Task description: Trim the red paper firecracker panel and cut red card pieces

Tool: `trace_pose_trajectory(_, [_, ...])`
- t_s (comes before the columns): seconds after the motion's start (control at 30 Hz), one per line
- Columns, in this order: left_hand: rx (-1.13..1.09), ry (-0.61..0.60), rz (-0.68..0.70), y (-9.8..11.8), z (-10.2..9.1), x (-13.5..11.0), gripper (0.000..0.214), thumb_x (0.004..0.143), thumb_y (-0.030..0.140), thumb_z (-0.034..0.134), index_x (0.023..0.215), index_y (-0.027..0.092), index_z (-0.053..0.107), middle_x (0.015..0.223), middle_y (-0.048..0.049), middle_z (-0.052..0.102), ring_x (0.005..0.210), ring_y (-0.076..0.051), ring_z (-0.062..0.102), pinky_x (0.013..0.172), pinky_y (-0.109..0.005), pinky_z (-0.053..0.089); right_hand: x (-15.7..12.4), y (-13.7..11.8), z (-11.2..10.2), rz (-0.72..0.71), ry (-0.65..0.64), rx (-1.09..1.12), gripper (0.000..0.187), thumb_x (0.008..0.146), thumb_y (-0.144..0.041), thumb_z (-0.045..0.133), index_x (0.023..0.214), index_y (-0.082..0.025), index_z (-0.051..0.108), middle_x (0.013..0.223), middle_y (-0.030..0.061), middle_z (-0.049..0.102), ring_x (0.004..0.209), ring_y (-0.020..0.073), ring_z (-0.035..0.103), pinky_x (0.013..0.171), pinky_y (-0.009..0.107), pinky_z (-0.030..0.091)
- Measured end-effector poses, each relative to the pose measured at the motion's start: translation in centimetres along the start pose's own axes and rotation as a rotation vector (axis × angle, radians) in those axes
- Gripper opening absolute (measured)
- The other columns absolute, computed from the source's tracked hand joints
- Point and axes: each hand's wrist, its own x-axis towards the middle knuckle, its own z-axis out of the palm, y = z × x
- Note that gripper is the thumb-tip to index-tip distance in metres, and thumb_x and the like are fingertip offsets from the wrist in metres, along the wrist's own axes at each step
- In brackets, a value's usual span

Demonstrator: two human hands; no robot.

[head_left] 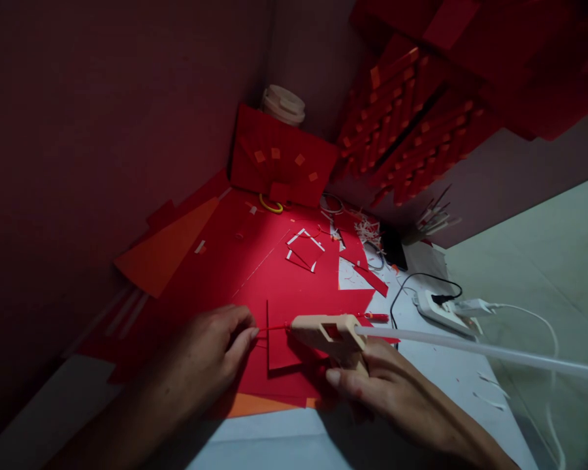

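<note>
The dark wall (78,130) on the left takes up much of the view and swallows all detail; the left edge of the surface (445,378) disappears into its shadow. Red woven paper panels (411,111) hang at upper right, cut off by the top of the frame, their far parts too dim to read. Large red paper sheets (255,261) cover most of the surface, so only a pale strip shows at the right and near edges; the right edge drops off to a greenish floor (543,248). An orange triangle of paper (166,251) lies on the left sheet, half in shade. A folded red card (281,156) stands at the back, hiding most of a cream lid (284,104) behind it. A white power strip (441,310) sits near the right edge with cords trailing off.

The right hand (392,391) wraps its grip around the handle of a beige glue gun (330,333), fingers pressed shut about it; a long clear glue stick (480,352) juts from the back and runs out of frame at right. The gun hovers over the near red sheet, nozzle pointing left. The left hand (210,359) pinches a thin red strip (272,328) at the nozzle tip between thumb and fingers; the strip is very fine and hard to make out. Both forearms are cut off below. The bare patch by the near right corner is the only open room.
</note>
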Motion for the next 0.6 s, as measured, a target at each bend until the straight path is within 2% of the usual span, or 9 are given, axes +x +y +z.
trace_pose_trajectory(0.1, [-0.005,-0.029,0.01,-0.1,-0.2,0.0,0.028,0.087,0.036,0.043,0.065,0.023,0.055,0.066,-0.0009,0.061,0.062,-0.019,0.054,0.058,-0.03,0.036,0.0,-0.3,0.1,-0.014,-0.008,0.015,0.039,0.093,-0.03,0.06,0.132,-0.027,0.06,0.107,0.0043,0.059,0.081,0.0155,0.054,0.059,0.022,0.044])
trace_pose_trajectory(0.2, [-0.016,-0.014,0.001,-0.2,-0.2,-0.1,0.028,0.087,0.036,0.043,0.066,0.023,0.055,0.066,-0.0015,0.061,0.065,-0.02,0.055,0.058,-0.03,0.036,0.1,-0.8,0.2,-0.04,-0.008,0.021,0.044,0.092,-0.028,0.059,0.136,-0.028,0.057,0.111,0.0047,0.061,0.09,0.0182,0.056,0.065,0.024,0.046])
trace_pose_trajectory(0.3, [-0.027,0.001,0.0,-0.2,0.0,0.0,0.029,0.088,0.034,0.04,0.066,0.023,0.053,0.066,-0.0015,0.06,0.065,-0.02,0.054,0.057,-0.029,0.036,0.1,-1.1,0.3,-0.061,-0.011,0.01,0.046,0.091,-0.025,0.058,0.137,-0.028,0.056,0.114,0.0053,0.062,0.099,0.0209,0.057,0.075,0.027,0.048])
trace_pose_trajectory(0.47, [-0.017,-0.016,0.021,-0.2,0.1,0.1,0.029,0.089,0.032,0.038,0.066,0.023,0.053,0.066,-0.0011,0.06,0.063,-0.019,0.053,0.058,-0.03,0.037,0.0,-1.0,0.2,-0.036,-0.022,-0.027,0.04,0.09,-0.025,0.057,0.13,-0.026,0.062,0.111,0.0056,0.064,0.095,0.0205,0.058,0.067,0.026,0.047])
trace_pose_trajectory(0.6, [-0.015,-0.005,0.01,0.1,0.0,0.0,0.029,0.089,0.032,0.038,0.066,0.023,0.053,0.066,-0.001,0.06,0.062,-0.018,0.053,0.057,-0.029,0.036,0.0,-1.2,0.2,-0.052,-0.028,-0.019,0.042,0.091,-0.024,0.057,0.133,-0.027,0.06,0.116,0.0052,0.063,0.099,0.0205,0.058,0.081,0.03,0.048])
